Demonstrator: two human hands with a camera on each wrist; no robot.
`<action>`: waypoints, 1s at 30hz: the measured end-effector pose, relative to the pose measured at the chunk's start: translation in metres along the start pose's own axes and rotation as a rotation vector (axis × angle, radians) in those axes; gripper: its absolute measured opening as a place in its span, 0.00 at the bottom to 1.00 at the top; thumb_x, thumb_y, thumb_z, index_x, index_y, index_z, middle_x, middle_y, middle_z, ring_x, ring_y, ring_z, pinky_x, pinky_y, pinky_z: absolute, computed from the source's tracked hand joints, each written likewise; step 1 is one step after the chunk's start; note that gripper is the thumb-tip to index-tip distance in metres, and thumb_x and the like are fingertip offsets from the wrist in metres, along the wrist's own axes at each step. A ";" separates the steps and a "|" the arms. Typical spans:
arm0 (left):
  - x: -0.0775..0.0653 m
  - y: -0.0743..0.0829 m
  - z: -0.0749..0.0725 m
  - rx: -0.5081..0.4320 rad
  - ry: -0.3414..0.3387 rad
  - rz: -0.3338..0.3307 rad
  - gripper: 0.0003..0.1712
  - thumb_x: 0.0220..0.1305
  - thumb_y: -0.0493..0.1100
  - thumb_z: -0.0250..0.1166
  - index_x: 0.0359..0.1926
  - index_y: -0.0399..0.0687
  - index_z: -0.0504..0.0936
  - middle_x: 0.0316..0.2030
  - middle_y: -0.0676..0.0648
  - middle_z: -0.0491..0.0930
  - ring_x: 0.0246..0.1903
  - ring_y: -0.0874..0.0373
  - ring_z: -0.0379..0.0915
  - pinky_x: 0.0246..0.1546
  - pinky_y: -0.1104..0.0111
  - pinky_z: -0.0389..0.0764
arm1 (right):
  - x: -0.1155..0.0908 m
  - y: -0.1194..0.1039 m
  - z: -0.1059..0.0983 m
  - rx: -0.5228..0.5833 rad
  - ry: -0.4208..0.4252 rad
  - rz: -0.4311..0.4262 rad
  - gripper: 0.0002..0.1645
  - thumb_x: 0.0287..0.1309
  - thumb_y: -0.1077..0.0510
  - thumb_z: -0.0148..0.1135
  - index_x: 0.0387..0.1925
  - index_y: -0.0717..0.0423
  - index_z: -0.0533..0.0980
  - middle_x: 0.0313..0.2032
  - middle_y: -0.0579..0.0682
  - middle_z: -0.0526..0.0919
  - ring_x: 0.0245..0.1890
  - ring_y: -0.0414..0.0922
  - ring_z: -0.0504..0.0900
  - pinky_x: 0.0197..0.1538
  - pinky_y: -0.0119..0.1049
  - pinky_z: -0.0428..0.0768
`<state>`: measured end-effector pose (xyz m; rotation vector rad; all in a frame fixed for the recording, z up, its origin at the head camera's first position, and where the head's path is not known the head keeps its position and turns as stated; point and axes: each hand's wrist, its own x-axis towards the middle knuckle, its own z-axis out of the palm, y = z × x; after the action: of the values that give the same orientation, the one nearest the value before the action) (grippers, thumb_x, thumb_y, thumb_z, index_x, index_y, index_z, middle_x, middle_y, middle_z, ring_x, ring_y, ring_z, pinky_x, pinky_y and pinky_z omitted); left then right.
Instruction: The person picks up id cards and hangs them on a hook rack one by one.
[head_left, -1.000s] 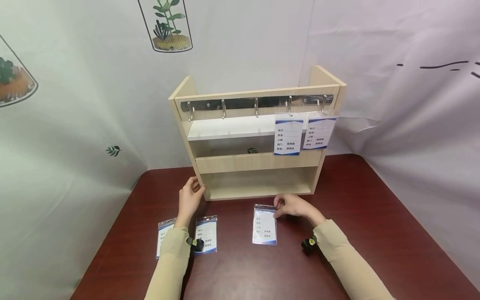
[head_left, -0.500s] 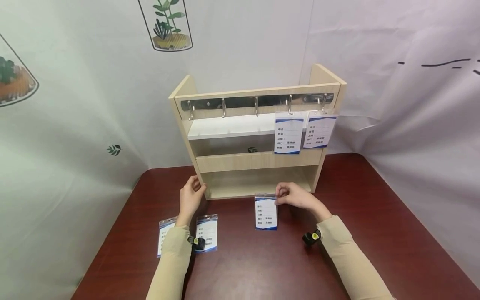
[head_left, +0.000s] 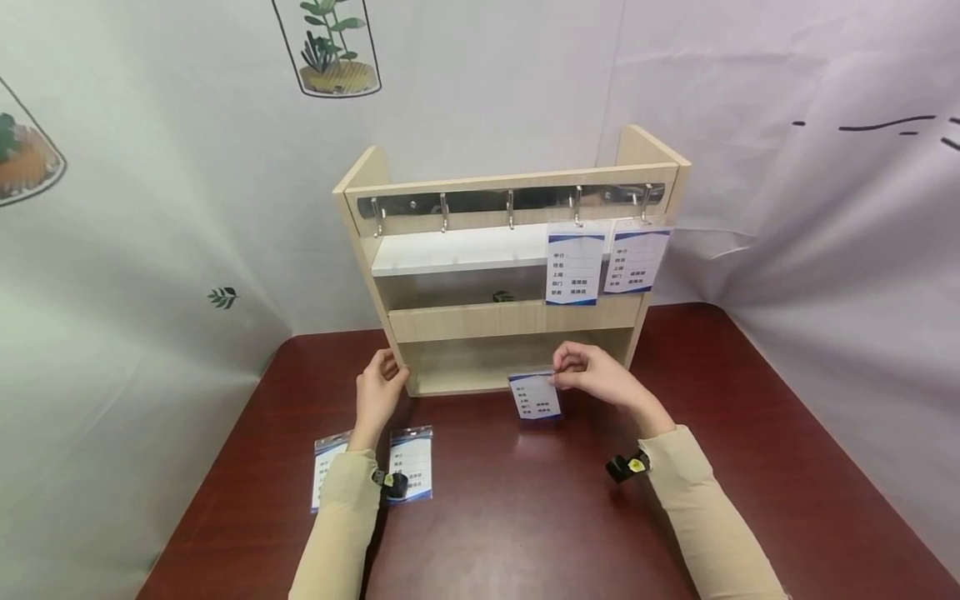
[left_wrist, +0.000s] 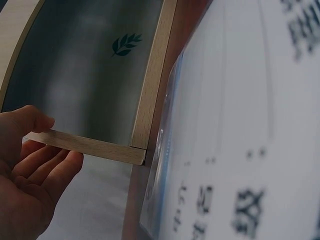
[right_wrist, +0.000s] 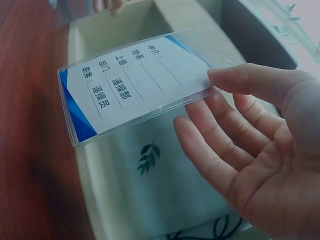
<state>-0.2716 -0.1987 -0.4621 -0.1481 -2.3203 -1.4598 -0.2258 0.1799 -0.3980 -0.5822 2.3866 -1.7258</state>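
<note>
My right hand (head_left: 596, 373) pinches a clear-sleeved badge card (head_left: 535, 396) by its upper right edge, thumb on the front and fingers behind. In the right wrist view the badge card (right_wrist: 135, 85) tilts in front of the shelf, over the table. My left hand (head_left: 379, 392) grips the lower part of the left side panel of the wooden shelf (head_left: 517, 321); the left wrist view shows thumb and fingers on either side of the panel edge (left_wrist: 90, 145). Two more badge cards, one (head_left: 412, 462) right of the left forearm and one (head_left: 327, 467) partly hidden by the sleeve, lie on the table.
A metal rail with several hooks (head_left: 511, 208) runs along the shelf's top front. Badges hang from the two rightmost hooks, one badge (head_left: 574, 267) beside another badge (head_left: 636, 258). Behind the dark red table (head_left: 510, 517) is a printed white curtain (head_left: 495, 83).
My right hand has lifted the badge card off the table and moved it away from me toward the shelf, tilting it. The left hand stays on the panel.
</note>
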 end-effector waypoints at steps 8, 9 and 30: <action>0.002 0.002 -0.001 -0.007 0.004 0.014 0.19 0.64 0.32 0.66 0.56 0.33 0.79 0.51 0.30 0.82 0.52 0.40 0.81 0.53 0.54 0.81 | -0.002 -0.031 0.001 0.067 0.017 -0.050 0.13 0.59 0.65 0.70 0.39 0.64 0.73 0.34 0.56 0.83 0.39 0.46 0.85 0.47 0.44 0.87; 0.002 0.002 -0.001 -0.009 0.001 0.013 0.19 0.64 0.31 0.66 0.56 0.33 0.78 0.51 0.30 0.81 0.52 0.40 0.81 0.53 0.54 0.81 | -0.003 -0.034 0.002 0.063 0.024 -0.060 0.13 0.59 0.64 0.70 0.39 0.63 0.73 0.35 0.56 0.84 0.38 0.46 0.85 0.46 0.44 0.87; 0.001 0.002 -0.001 -0.041 -0.009 0.004 0.20 0.63 0.31 0.66 0.56 0.32 0.78 0.52 0.29 0.81 0.54 0.39 0.80 0.54 0.53 0.81 | 0.000 -0.104 0.005 0.209 0.266 -0.331 0.10 0.59 0.69 0.68 0.38 0.63 0.73 0.35 0.49 0.83 0.33 0.46 0.84 0.41 0.39 0.86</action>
<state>-0.2713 -0.1988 -0.4595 -0.1707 -2.2970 -1.5084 -0.2007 0.1480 -0.3025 -0.7960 2.3313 -2.2893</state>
